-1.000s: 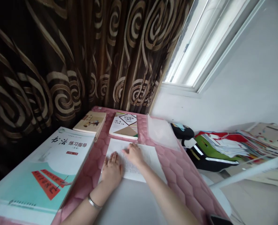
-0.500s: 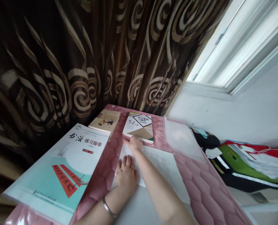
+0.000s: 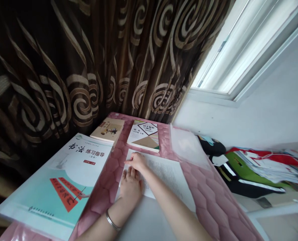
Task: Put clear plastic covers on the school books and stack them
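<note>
A white printed sheet (image 3: 169, 177) lies on the pink quilted table cover. A pale grey, smooth sheet (image 3: 143, 221) adjoins its lower edge; I cannot tell whether the two are joined. My left hand (image 3: 131, 185), with a silver bangle at the wrist, rests flat on the left part of the printed sheet, fingers stretched forward. Just beyond its fingertips, my right hand (image 3: 138, 162) is curled at the sheet's upper left edge, thumb and finger drawn together. What those fingers hold, if anything, is hidden.
A large turquoise-and-white calligraphy book (image 3: 55, 187) lies left, with a tan book (image 3: 108, 130) behind it. A white-and-tan workbook (image 3: 143, 135) sits beyond the sheet. Clear plastic (image 3: 186, 145) lies at the right edge. Papers and bags (image 3: 249, 170) are piled beyond; a patterned curtain (image 3: 128, 60) hangs behind.
My right hand went from the middle of the sheet to its upper left corner, then down the left edge to my left fingertips. My left hand stayed on the sheet. The view swung left, then slightly back.
</note>
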{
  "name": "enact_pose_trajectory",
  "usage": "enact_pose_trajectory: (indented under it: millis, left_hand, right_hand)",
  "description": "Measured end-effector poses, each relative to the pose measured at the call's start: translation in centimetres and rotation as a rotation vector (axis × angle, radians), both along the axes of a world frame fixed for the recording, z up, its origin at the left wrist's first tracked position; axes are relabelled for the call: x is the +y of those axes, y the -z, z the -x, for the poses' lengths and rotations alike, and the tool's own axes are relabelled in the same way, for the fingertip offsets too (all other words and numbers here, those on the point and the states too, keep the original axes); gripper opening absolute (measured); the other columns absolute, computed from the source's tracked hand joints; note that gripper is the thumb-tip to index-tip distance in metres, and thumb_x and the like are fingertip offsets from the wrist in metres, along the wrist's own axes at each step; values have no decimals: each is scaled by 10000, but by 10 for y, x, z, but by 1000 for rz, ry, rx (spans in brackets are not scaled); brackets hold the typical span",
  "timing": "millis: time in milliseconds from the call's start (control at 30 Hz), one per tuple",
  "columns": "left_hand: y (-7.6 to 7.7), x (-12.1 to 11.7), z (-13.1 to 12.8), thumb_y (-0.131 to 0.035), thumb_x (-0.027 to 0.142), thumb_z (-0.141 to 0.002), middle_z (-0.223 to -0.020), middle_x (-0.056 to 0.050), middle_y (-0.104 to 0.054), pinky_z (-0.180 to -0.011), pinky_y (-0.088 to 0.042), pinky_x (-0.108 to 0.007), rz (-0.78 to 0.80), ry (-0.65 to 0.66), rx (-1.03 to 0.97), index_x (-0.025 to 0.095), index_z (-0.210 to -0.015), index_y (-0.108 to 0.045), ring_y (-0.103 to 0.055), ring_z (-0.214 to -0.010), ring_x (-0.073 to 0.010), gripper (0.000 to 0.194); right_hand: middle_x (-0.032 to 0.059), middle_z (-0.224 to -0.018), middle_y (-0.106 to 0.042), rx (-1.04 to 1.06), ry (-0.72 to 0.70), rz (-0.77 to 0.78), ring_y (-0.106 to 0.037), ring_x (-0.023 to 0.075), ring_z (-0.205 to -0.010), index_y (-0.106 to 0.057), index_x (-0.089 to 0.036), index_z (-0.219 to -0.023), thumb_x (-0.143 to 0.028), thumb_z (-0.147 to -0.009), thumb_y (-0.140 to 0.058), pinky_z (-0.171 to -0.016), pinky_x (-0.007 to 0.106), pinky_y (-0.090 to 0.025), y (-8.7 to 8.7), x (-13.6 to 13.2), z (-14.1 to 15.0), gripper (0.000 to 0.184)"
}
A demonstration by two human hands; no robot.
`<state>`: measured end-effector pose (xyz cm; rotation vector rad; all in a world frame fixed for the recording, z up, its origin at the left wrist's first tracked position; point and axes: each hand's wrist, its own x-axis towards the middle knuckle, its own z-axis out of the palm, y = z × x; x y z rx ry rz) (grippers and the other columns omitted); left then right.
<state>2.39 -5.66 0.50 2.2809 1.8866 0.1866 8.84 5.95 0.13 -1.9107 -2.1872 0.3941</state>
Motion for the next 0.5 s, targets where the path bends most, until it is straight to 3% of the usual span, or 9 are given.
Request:
enact_pose_trajectory:
  millis: [100,267,400,500]
  left_hand:
    - [-1,-1,1,-322,257,-953,-1502,-169,-402,-1162,-284,-462,0,1,-17,64,-1425,-432,-359,-1404,-278,522]
    - [1,-2,4,-315,268,-954,-1511,-170,-383,-1161,-285,-467,-21,10,-33,51,-1435,-408,-344,-1412,-278,536]
    - [5,0,4,-337,250,-947,-1487,-167,-432,-1142,-321,-459,-70,6,-9,63,-1410,-454,-391,-1384,-277,513]
    - [7,0,4,-352,239,-939,-1490,-154,-434,-1133,-334,-452,-109,15,6,77,-1419,-444,-407,-1374,-267,515]
  right_hand:
    - [86,-874,-734,-4,76,-40,-668,241,-857,-726,-191,-864,-536,-852,-599,-734,300,-443,0,11,5,368]
    - [130,-1158,-653,10,101,-156,-568,270,-1112,-673,-181,-1034,-448,-901,-559,-924,345,-413,-1,16,10,319]
    - [108,-1336,-571,21,-11,-175,-489,252,-1237,-617,-201,-1216,-373,-903,-555,-1042,349,-353,6,0,-4,363]
    - [97,-1498,-431,3,-129,-136,-360,228,-1384,-508,-193,-1375,-374,-925,-509,-1127,350,-270,15,-19,-36,485]
